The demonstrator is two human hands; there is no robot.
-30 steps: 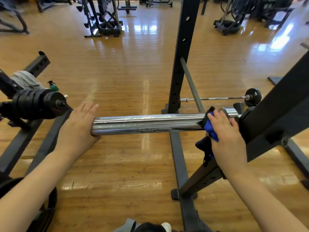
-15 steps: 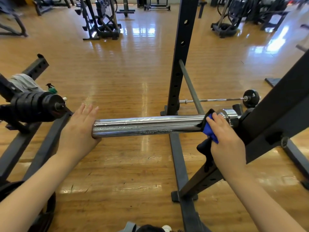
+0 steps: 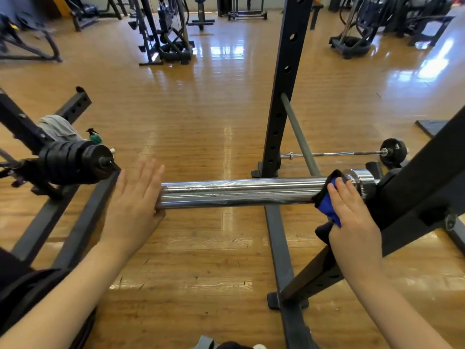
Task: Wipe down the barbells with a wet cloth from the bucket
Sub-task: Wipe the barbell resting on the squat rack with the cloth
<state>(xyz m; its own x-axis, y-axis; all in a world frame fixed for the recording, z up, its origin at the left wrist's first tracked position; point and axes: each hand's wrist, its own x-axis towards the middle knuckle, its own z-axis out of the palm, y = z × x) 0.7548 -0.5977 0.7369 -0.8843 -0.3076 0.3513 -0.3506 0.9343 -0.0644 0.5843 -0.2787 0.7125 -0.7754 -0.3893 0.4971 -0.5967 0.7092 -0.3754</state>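
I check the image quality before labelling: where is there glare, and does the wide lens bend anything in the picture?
Head view: strong window glare lies on the wooden floor at upper right and top centre; bright streaks run along the chrome barbell sleeve. The wide lens tilts the rack upright and stretches both forearms at the lower corners. The left hand, right hand and blue cloth look sharp.

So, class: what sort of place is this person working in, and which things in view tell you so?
Most likely a gym: a chrome barbell sleeve on a black rack, stacked weight plates, and exercise machines on a wooden floor.
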